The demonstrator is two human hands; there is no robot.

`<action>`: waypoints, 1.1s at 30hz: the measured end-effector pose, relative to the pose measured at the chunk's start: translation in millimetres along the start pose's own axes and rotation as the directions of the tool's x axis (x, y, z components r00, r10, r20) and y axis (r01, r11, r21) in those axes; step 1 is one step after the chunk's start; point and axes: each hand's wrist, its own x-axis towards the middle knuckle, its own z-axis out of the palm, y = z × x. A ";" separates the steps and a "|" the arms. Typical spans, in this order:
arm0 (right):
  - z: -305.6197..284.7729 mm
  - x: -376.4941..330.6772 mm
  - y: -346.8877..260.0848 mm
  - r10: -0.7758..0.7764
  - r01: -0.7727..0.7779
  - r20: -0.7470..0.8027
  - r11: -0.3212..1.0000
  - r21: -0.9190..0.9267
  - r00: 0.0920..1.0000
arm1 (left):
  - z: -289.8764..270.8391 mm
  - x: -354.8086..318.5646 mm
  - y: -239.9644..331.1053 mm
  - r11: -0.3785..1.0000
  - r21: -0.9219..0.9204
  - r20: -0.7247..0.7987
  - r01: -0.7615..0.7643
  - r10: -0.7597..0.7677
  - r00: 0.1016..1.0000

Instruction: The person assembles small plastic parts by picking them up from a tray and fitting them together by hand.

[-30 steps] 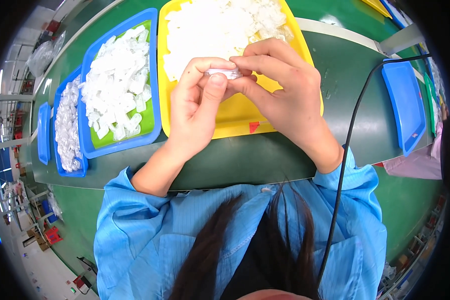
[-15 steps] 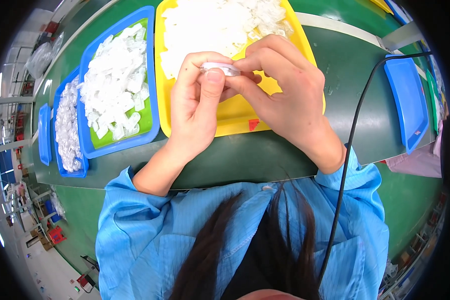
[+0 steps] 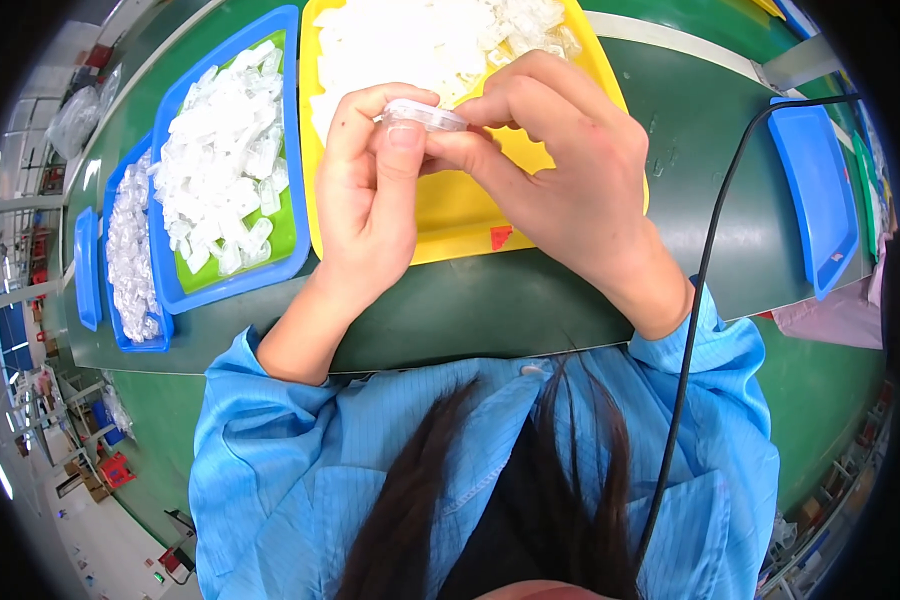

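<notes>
A small, clear and whitish plastic piece (image 3: 425,114) with a rounded edge is held up over the yellow tray (image 3: 420,248). My left hand (image 3: 370,190) pinches it between thumb and fingers from the left. From the right, my right hand (image 3: 570,160) grips the same piece's end with thumb and forefinger. Fingers cover part of the piece, so its full shape is hidden. Beyond my hands, the tray holds a heap of white plastic parts (image 3: 400,50), overexposed in the picture, with clear parts (image 3: 535,28) at its far right.
On the left, a blue tray with a green bottom (image 3: 288,235) holds many clear plastic pieces (image 3: 225,150). Beside it stands a narrower blue tray of clear parts (image 3: 130,240). Another blue tray (image 3: 818,200) lies at the right of the dark green table (image 3: 450,315). A black cable (image 3: 708,240) hangs across the right side.
Both hands have moved slightly away from me and to the left with the plastic piece. The view has shifted a little; both hands still grip the piece.
</notes>
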 end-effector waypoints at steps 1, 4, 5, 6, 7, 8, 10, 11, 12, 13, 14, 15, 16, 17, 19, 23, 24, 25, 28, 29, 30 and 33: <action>-0.5 -0.4 0.1 0.003 -0.003 0.003 1.000 0.000 1.000 | -1.7 1.6 -0.6 1.000 -0.002 -0.001 0.004 -0.004 1.000; -4.8 2.1 -1.5 0.236 -0.267 0.183 0.950 0.164 0.954 | -4.0 6.0 0.1 0.997 0.074 0.025 0.032 -0.033 0.999; -7.9 4.9 -2.6 0.379 -0.472 0.350 0.848 0.239 0.857 | -1.9 5.3 1.9 0.994 0.034 0.020 0.103 -0.104 0.994; -9.7 5.3 -2.5 0.474 -0.661 0.517 0.700 0.269 0.713 | -0.6 4.7 3.3 0.985 -0.006 0.019 0.174 -0.174 0.985; -7.3 2.6 3.3 0.475 -0.666 0.523 0.696 0.268 0.708 | -0.5 4.4 3.5 0.983 -0.008 0.015 0.181 -0.181 0.983; -2.6 0.5 11.1 0.437 -0.649 0.545 0.705 0.287 0.716 | -0.9 4.8 2.5 0.970 -0.019 0.031 0.243 -0.242 0.970; -7.3 1.5 15.7 0.438 -0.706 0.687 0.690 0.157 0.580 | -2.3 6.3 3.9 0.935 -0.014 0.062 0.355 -0.354 0.933; -8.6 3.3 16.4 0.443 -0.711 0.688 0.686 0.154 0.575 | -3.2 7.9 3.0 0.932 -0.016 0.065 0.362 -0.360 0.931; -8.4 4.5 18.5 0.442 -0.812 0.744 0.538 0.226 0.500 | -4.5 9.2 1.4 0.907 -0.052 0.091 0.418 -0.413 0.906; -7.4 3.7 19.6 0.423 -0.887 0.799 0.368 0.279 0.427 | -5.9 9.6 0.3 0.877 -0.087 0.119 0.473 -0.462 0.879; -6.5 2.7 18.4 0.454 -0.917 0.802 0.272 0.291 0.389 | -6.6 9.9 1.0 0.849 -0.139 0.131 0.510 -0.494 0.859; -6.9 1.0 19.4 0.457 -0.918 0.801 0.271 0.289 0.387 | -6.5 10.2 1.8 0.848 -0.141 0.133 0.511 -0.495 0.858; -7.4 -0.7 21.3 0.447 -0.939 0.826 0.167 0.301 0.344 | -6.2 10.5 2.7 0.830 -0.154 0.148 0.535 -0.517 0.843; -6.4 -1.3 23.0 0.428 -0.950 0.852 0.063 0.306 0.303 | -6.6 10.8 2.4 0.812 -0.167 0.157 0.559 -0.537 0.829; -5.0 -2.1 20.7 0.451 -0.950 0.840 0.076 0.302 0.303 | -6.0 11.2 0.8 0.813 -0.163 0.136 0.559 -0.543 0.829; 1.3 0.6 4.1 0.580 -0.949 0.779 -0.033 0.315 0.239 | -3.4 7.9 2.7 0.884 -0.036 0.033 0.465 -0.464 0.885; 2.0 0.5 4.4 0.576 -0.951 0.783 -0.031 0.308 0.235 | -2.8 6.1 2.1 0.884 -0.041 0.026 0.466 -0.465 0.885; 2.0 0.1 5.2 0.468 -0.941 0.846 -0.083 0.329 0.255 | -2.4 4.2 1.2 0.893 -0.011 0.005 0.450 -0.450 0.893; 4.0 -1.8 9.9 0.353 -0.912 0.896 -0.207 0.354 0.268 | -6.6 4.9 -0.3 0.868 -0.088 0.027 0.488 -0.488 0.873; 4.3 -3.5 11.7 0.363 -0.885 0.895 -0.282 0.371 0.259 | -8.1 5.9 -0.6 0.818 -0.186 0.091 0.543 -0.536 0.839; 3.6 -4.0 13.0 0.347 -0.904 0.884 -0.175 0.390 0.314 | -7.1 6.2 -1.1 0.791 -0.264 0.112 0.551 -0.543 0.832; 4.4 -2.5 3.5 0.498 -0.932 0.795 0.080 0.355 0.346 | -10.0 8.2 6.7 0.646 -0.398 0.180 0.652 -0.642 0.746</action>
